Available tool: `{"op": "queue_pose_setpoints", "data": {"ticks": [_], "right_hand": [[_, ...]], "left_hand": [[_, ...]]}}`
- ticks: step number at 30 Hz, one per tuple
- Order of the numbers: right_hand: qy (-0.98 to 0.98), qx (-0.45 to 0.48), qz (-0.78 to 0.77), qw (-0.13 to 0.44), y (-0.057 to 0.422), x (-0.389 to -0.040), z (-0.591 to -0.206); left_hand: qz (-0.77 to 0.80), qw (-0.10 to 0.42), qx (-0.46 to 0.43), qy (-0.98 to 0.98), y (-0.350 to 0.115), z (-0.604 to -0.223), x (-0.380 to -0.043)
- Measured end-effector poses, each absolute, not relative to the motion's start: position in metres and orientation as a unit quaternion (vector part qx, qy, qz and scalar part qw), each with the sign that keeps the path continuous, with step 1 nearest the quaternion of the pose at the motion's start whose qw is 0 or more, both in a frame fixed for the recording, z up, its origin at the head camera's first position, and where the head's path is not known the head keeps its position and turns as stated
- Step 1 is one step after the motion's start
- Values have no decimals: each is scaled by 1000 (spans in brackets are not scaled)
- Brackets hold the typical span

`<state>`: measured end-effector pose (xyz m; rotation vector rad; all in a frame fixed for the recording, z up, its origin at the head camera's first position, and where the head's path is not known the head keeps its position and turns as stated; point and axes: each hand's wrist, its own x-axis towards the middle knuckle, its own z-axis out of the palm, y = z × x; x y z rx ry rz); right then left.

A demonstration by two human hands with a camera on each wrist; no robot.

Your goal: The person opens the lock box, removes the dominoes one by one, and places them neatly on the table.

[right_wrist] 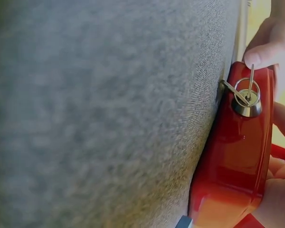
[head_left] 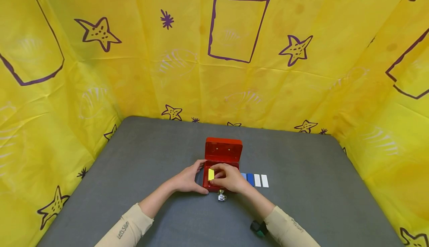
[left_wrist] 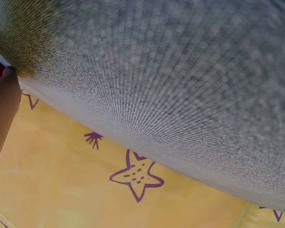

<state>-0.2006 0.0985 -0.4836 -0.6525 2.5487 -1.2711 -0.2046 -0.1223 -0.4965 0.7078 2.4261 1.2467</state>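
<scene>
A small red cash box stands on the grey table with its lid raised. My left hand holds its left side, thumb at the front corner and fingers toward the back; the right wrist view shows that thumb on the box front. Over the box's inside, my right hand pinches a yellow rectangular block between thumb and fingers. A key on a ring sits in the front lock. My right hand hides much of the inside.
Right of the box lie a light blue block, a dark blue block and two white blocks, side by side. A dark object lies by my right sleeve. Yellow patterned cloth walls in the grey table.
</scene>
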Motion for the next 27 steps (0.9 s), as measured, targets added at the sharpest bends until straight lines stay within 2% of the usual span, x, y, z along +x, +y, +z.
{"op": "queue_pose_setpoints", "data": {"ticks": [27], "right_hand": [[840, -155, -511, 99, 123, -192, -478]], "left_hand": [[434, 169, 232, 854, -121, -497, -204]]}}
